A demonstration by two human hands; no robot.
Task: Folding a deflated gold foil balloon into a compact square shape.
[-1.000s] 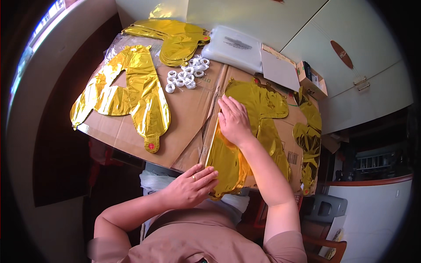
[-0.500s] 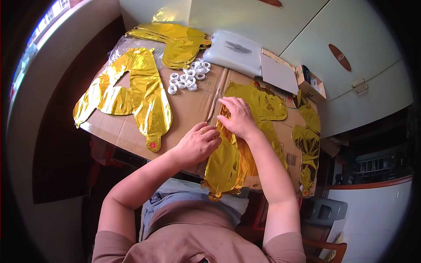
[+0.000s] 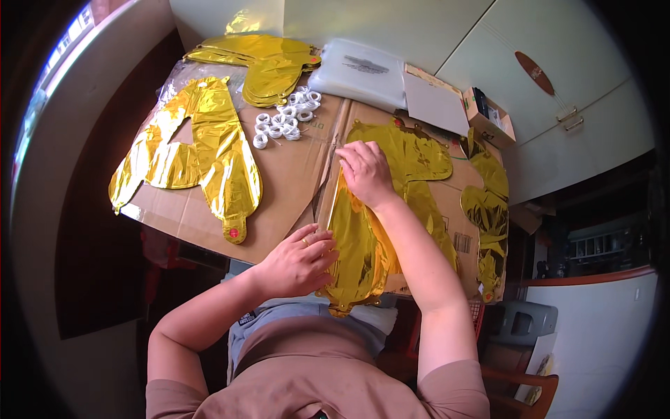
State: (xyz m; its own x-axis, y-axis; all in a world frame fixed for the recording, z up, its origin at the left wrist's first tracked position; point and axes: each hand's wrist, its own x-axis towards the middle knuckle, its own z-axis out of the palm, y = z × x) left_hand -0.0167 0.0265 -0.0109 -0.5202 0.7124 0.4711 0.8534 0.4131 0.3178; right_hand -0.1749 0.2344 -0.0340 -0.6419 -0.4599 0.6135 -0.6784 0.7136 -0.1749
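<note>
A flat gold foil balloon (image 3: pixel 354 241) lies folded lengthwise in front of me, its near end with small tabs at the table edge. My right hand (image 3: pixel 368 173) is closed on the far end of its left edge, thumb and fingers pinched together. Nearer to me, my left hand (image 3: pixel 301 260) has its curled fingers on the same edge; their tips are partly hidden. Between the hands the edge runs taut and straight. Under and beyond the folded part, more gold foil (image 3: pixel 412 157) spreads to the right.
A gold letter-shaped balloon (image 3: pixel 216 153) lies at left. Behind it are stacked gold balloons (image 3: pixel 272 77) and white string coils (image 3: pixel 287 119). Clear plastic bags (image 3: pixel 356 77), a grey board (image 3: pixel 436 105), a small box (image 3: pixel 488 119) and another gold balloon (image 3: pixel 487 209) line the back and right. Flattened cardboard (image 3: pixel 286 188) covers the table.
My left hand has slid nearer to me and left along the balloon's edge. My right hand has moved slightly farther away and left. The edge between them is straighter. The view has shifted slightly.
</note>
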